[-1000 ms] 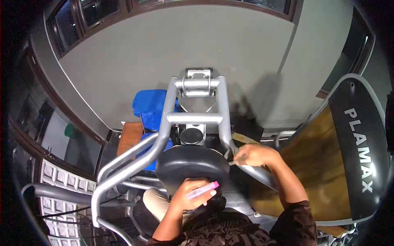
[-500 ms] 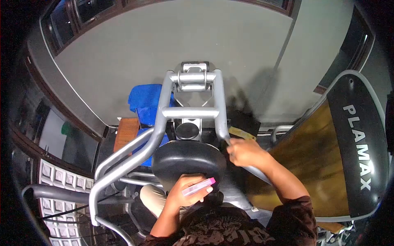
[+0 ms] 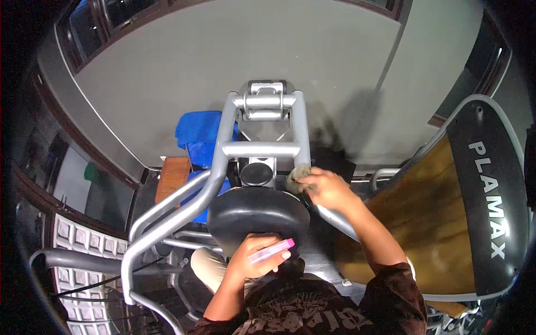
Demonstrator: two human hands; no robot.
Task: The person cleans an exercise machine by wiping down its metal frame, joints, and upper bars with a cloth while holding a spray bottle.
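My right hand [image 3: 330, 191] is closed on a crumpled grey-green cloth [image 3: 297, 180], pressing it to the right upright of a silver tubular machine frame [image 3: 261, 148]. Fingers of my left hand [image 3: 247, 262] wrap round a small translucent bottle [image 3: 268, 252] with a bright pink cap [image 3: 290, 243]. The bottle lies tilted across that hand, and its label cannot be read. Just beyond the left hand is a black padded seat [image 3: 257, 215], with a smaller round black pad [image 3: 256, 173] behind it, between the frame's tubes.
A large panel lettered PLAMAX [image 3: 487, 201] stands close on the right. Left of the frame are a blue cloth [image 3: 199, 129] and a brown wooden board [image 3: 172, 180]. A grey wall [image 3: 234, 50] rises behind the machine. Bent silver tubes [image 3: 167, 234] run along my left side.
My right hand has moved up the right tube and slightly left, bringing the cloth into clear view. The left hand keeps its hold on the bottle, nearly unmoved.
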